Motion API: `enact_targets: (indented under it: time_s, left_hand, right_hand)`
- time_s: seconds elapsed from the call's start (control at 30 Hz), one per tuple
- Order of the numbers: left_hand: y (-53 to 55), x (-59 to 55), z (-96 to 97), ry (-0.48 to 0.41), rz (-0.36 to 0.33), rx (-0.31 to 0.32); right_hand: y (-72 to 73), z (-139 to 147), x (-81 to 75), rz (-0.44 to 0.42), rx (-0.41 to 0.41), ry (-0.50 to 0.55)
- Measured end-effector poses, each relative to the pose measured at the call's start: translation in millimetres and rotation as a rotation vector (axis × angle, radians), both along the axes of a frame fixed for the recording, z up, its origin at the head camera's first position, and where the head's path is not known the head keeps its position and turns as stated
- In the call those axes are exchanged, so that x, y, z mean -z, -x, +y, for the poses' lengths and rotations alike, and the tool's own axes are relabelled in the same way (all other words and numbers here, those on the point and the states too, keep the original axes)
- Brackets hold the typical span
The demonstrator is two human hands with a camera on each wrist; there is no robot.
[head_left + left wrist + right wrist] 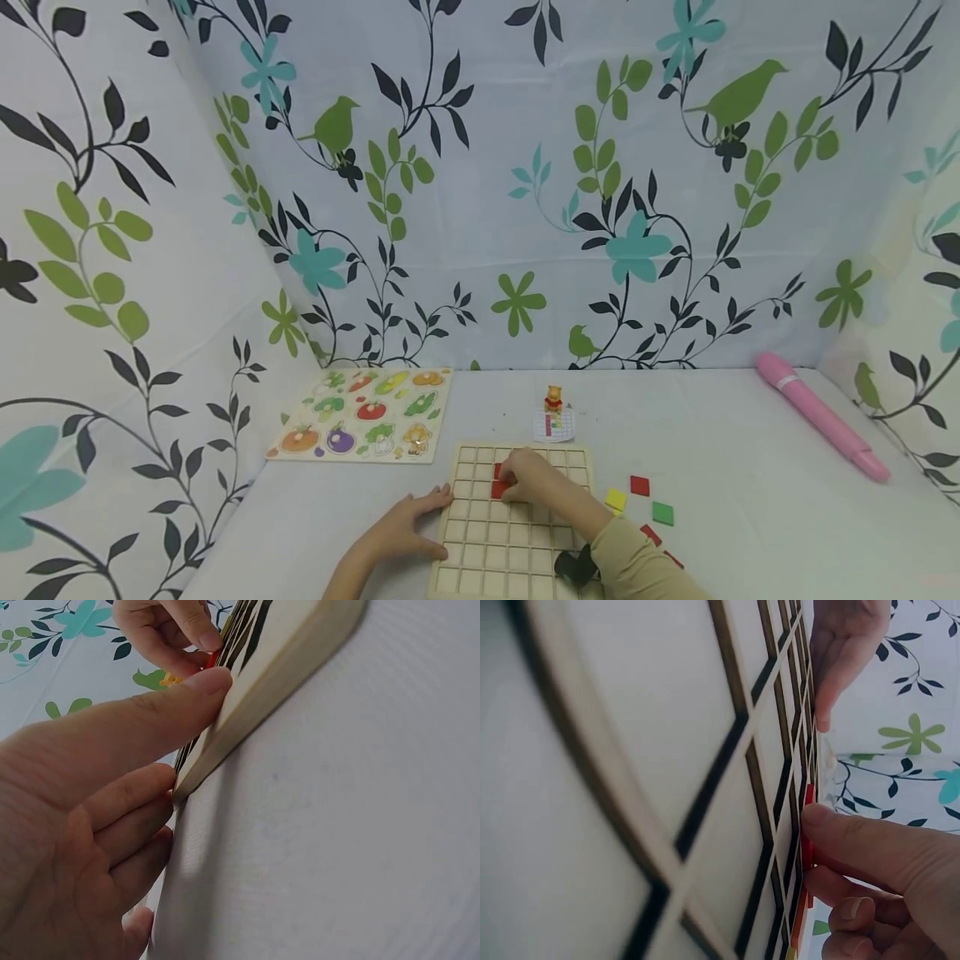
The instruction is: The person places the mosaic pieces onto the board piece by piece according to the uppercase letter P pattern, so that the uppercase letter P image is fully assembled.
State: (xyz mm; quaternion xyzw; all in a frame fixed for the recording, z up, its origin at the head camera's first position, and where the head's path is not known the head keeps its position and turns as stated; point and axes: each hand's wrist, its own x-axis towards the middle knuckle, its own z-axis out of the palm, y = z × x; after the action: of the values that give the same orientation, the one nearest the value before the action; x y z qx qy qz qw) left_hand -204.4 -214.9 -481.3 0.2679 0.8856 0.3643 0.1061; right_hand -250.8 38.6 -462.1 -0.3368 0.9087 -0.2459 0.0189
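Red tile [498, 488] sits under your right hand [528, 477], fingertips pinching it into the grid board [480, 542]. Your left hand [408, 525] lies flat, fingers straight, against the board's left edge, just beside the right.

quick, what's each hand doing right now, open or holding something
Left hand: open, fingers resting against the edge of the wooden grid board.
Right hand: pinching a red tile at the board.

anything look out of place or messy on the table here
Nothing much stands out. The grid board lies flat and square; a few loose tiles lie scattered beside it, right of the right hand.
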Motion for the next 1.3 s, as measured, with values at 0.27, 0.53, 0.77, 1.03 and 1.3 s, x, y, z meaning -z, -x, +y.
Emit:
enact_targets:
  time_s: [0.27,0.53,0.77,1.03,1.3]
  left_hand:
    - [-1.8,-0.3,-0.9,-0.005,-0.004,-0.003]
    - [-1.4,-0.7,-0.8,-0.009,-0.008,-0.003]
    - [-1.5,-0.5,-0.5,-0.004,-0.004,-0.006]
    - [-2.2,-3.2,-0.1,-0.013,-0.002,-0.003]
    - [-0.7,-1.3,-0.6,-0.009,-0.008,0.007]
  right_hand:
    - [0.0,-0.6,-1.0,-0.012,0.044,0.076]
    - [2.9,2.0,-2.5,0.022,0.046,0.072]
    - [3.1,3.1,-2.6,0.003,0.029,0.095]
    - [0.0,18.3,-14.5,0.082,0.009,0.147]
    - [-6.1,49.0,-36.0,0.071,0.071,0.179]
